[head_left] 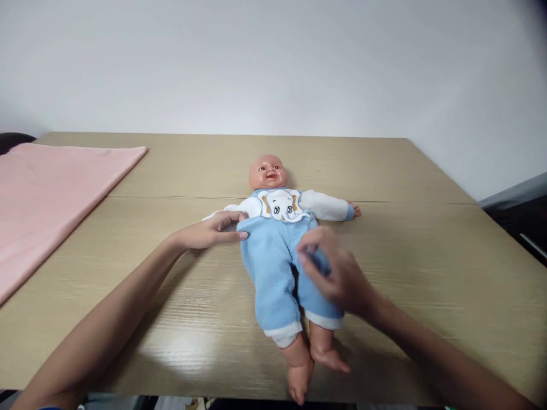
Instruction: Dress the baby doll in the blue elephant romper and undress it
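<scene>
We see a doll (270,259) in blue and white lying face up on the table (419,256), feet toward the near edge. Our left hand (216,229) touches its left side; our blurred right hand (335,272) curls over the right leg. Pink cloth (51,199) lies far left.

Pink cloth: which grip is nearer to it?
Left. The left grip is beside the doll's waist, right of the cloth; the right grip is farther right, over a leg.

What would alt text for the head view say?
A doll in blue and white lies face up on a table, a person's left hand at its side, the right hand, blurred, over one leg. Pink cloth lies at left.
</scene>
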`<act>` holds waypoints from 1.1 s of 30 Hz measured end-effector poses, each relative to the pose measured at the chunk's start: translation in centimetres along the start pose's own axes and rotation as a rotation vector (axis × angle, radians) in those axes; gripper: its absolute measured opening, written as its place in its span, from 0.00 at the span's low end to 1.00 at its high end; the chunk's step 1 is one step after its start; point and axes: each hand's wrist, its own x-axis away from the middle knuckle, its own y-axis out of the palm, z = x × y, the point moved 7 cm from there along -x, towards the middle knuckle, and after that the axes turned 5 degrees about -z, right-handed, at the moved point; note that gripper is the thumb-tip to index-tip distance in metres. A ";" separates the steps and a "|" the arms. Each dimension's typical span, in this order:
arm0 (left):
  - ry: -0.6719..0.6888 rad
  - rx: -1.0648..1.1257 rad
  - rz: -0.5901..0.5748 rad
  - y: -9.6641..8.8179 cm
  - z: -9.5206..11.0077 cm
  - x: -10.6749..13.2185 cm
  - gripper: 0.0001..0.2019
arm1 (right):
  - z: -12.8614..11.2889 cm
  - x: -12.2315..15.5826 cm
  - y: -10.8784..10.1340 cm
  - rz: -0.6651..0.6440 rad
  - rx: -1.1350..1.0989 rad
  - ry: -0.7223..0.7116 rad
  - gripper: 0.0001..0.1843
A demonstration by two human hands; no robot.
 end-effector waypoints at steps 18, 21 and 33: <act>-0.148 -0.503 0.709 2.7 5.3 2.6 0.14 | -6.7 6.8 4.2 -0.156 0.073 -0.215 0.06; -0.099 -0.419 0.900 8.8 8.1 5.2 0.12 | -6.6 6.9 4.2 -0.208 0.093 -0.209 0.06; -0.128 -0.442 0.679 23.2 5.5 10.8 0.51 | -6.3 7.3 4.0 -0.233 0.091 -0.246 0.10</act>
